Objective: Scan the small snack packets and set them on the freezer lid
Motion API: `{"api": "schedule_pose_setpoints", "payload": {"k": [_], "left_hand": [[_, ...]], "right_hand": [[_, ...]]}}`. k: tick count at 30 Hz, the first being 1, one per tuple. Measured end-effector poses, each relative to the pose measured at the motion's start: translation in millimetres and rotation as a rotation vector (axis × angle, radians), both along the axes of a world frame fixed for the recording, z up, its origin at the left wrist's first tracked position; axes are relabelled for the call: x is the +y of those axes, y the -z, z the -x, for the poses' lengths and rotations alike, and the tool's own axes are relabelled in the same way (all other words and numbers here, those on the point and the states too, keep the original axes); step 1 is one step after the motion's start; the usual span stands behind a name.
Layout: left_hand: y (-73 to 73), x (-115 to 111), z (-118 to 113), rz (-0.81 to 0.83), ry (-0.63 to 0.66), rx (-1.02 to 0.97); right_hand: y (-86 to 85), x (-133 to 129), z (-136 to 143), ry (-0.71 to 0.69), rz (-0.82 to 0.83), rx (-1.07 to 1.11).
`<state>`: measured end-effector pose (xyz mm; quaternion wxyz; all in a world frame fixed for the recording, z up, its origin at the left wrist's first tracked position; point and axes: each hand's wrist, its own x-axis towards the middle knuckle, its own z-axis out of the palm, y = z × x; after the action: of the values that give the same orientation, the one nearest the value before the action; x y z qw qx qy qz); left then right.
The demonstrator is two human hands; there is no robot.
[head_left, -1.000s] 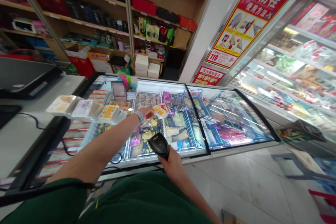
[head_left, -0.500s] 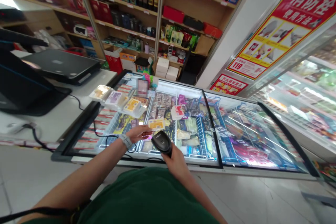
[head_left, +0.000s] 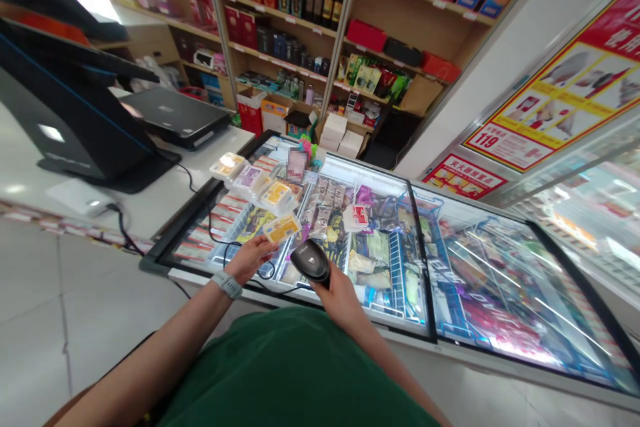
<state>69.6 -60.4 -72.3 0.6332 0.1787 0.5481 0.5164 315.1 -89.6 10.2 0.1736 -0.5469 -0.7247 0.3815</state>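
Observation:
My left hand [head_left: 251, 257], with a pale watch on its wrist, is closed on the edge of a flat package with a yellow label [head_left: 283, 227]. My right hand [head_left: 340, 293] grips a black handheld barcode scanner [head_left: 311, 260], its head just right of and below the package. Both are over the glass top of a chest freezer. Beyond the package, several clear packs stand on the glass: one with a yellow label [head_left: 277, 195], one with a purple label [head_left: 250, 179], and one further left [head_left: 229, 165]. A white pack with a red label [head_left: 355, 217] lies to the right.
A black cable runs over the freezer's left side [head_left: 210, 213]. On the counter at left stand a dark monitor stand [head_left: 90, 127] and a black flat device [head_left: 175, 117]. Shelves with bottles [head_left: 320, 0] and boxes rise behind. A black divider [head_left: 421, 253] crosses the freezer top.
The camera view has swung left, so the scene sits further right. My left hand has drawn the yellow-labelled package left, away from the scanner, and tilted it.

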Motion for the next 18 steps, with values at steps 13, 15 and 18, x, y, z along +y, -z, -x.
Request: {"api": "schedule_pose_setpoints", "payload": {"k": [13,15,18], "left_hand": [[5.7,4,-5,-0.006,-0.034,0.04],[5.6,5,-6,0.0,-0.034,0.039],[5.5,5,-7,0.002,-0.04,0.038]], "right_hand": [[-0.9,11,-2,-0.03,0.02,0.017],[-0.2,12,-2,-0.034,0.016,0.012],[0.9,11,-2,-0.027,0.02,-0.001]]}}
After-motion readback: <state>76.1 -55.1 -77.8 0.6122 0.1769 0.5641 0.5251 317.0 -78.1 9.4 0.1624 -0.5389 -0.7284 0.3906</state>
